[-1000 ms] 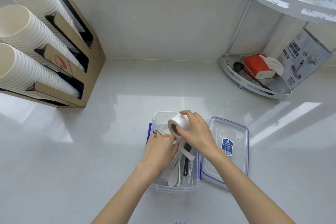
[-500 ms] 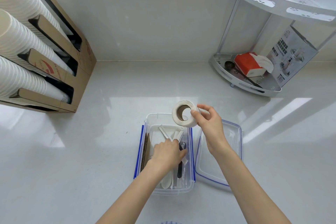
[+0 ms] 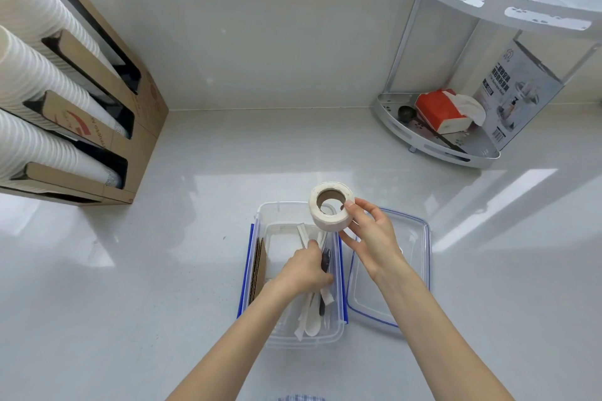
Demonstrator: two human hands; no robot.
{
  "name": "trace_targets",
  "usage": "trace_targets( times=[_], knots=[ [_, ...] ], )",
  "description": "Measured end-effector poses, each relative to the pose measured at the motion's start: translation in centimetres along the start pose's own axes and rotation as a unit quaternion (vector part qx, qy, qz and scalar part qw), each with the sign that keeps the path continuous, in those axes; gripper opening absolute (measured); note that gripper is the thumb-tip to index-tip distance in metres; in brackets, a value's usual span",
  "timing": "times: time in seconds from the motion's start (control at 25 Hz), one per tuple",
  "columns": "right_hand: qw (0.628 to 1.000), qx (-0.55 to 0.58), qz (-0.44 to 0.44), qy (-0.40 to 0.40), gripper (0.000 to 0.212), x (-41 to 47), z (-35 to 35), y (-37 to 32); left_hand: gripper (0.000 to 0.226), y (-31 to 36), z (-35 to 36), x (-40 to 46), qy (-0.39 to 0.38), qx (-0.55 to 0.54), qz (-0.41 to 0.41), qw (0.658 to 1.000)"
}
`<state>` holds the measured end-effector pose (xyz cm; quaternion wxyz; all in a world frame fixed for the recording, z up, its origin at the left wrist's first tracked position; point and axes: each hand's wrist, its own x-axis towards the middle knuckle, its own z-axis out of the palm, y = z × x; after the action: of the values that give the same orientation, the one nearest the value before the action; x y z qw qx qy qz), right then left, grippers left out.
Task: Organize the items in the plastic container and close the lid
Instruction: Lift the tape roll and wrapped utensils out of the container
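A clear plastic container (image 3: pixel 273 212) with blue side clips stands open on the counter, holding white spoons, wrapped cutlery (image 3: pixel 311 319) and a dark utensil. A piece of corrugated cardboard (image 3: pixel 257 270) stands along its left wall. Its clear, blue-rimmed lid (image 3: pixel 413 238) lies flat just to the right. My right hand (image 3: pixel 371 238) pinches a white roll of tape (image 3: pixel 330 205) above the container's far right corner. Inside the container, my left hand (image 3: pixel 306 270) grips the bundle of cutlery.
A cardboard dispenser (image 3: pixel 136 127) with stacks of white paper cups stands at the left. At the back right is a white corner shelf (image 3: pixel 436 146) with a red tissue pack, a dark scoop and a printed box. The wall runs behind.
My right hand has lifted the tape roll up out of the container and turned its hole toward me. The left hand has sunk deeper among the cutlery.
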<state>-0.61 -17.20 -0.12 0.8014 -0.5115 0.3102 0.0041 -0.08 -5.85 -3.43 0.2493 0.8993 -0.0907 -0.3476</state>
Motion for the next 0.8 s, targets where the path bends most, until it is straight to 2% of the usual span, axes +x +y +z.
trace_targets(
  times=[0.4, 0.8],
  knots=[
    [1.000, 0.011, -0.010, 0.011, 0.008, 0.20, -0.06, 0.50, 0.062, 0.34, -0.05, 0.33, -0.040, -0.035, 0.001, 0.999],
    [1.000, 0.006, -0.016, 0.015, 0.008, 0.09, -0.06, 0.70, 0.070, 0.36, -0.47, 0.05, -0.064, -0.150, 0.001, 0.987]
  ],
)
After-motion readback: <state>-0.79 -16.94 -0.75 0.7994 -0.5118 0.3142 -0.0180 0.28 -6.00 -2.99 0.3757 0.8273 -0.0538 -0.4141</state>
